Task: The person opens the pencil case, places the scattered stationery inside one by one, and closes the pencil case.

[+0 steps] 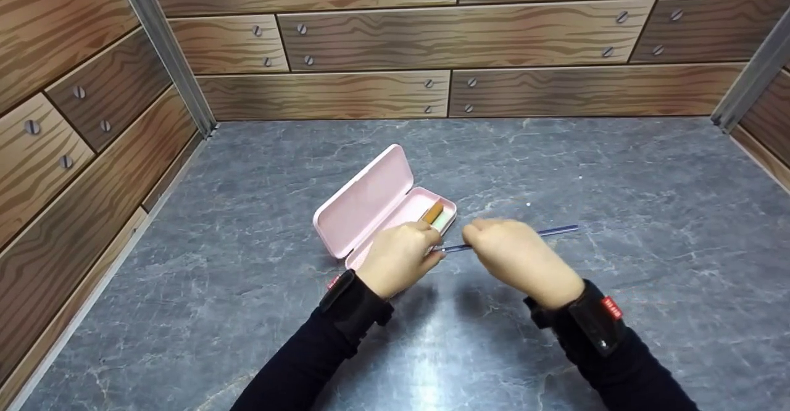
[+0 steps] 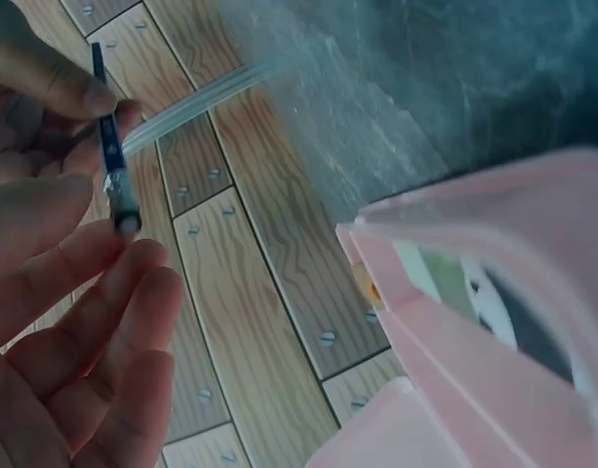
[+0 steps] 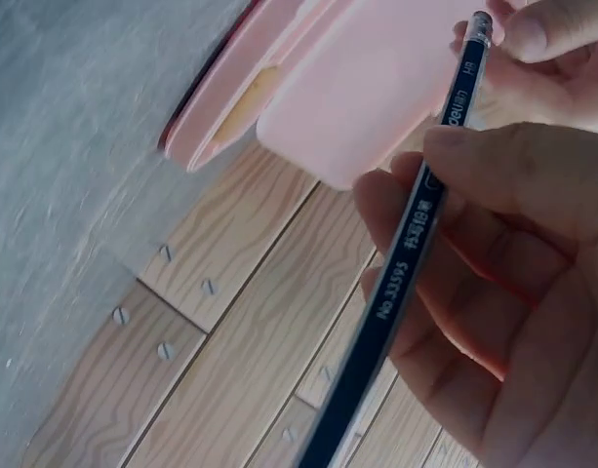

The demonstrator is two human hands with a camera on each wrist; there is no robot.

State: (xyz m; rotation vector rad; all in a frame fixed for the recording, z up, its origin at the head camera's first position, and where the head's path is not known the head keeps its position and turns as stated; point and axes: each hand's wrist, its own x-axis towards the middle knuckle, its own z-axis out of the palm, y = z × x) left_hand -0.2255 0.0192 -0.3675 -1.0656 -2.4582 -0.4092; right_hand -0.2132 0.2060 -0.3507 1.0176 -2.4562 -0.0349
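Observation:
My right hand (image 1: 524, 260) pinches a dark blue pencil (image 3: 396, 273) partway along its length, thumb on one side and fingers on the other. White lettering runs along the barrel. Thumb and forefinger of my left hand (image 1: 398, 253) pinch the pencil's metal-banded eraser end, seen in the left wrist view. That hand's other fingers are loosely bent. Just beyond it, a pink pencil case (image 1: 370, 204) lies with its lid raised. Inside are an orange-brown piece (image 1: 434, 211) and a pale green and white block (image 1: 440, 220). My left hand hides part of the case.
The grey marbled tabletop (image 1: 648, 213) spreads around the case. Wood-patterned panels (image 1: 370, 41) wall it at the back and both sides, with metal strips (image 1: 166, 41) at the corners. Small white specks (image 1: 528, 204) lie beyond my right hand.

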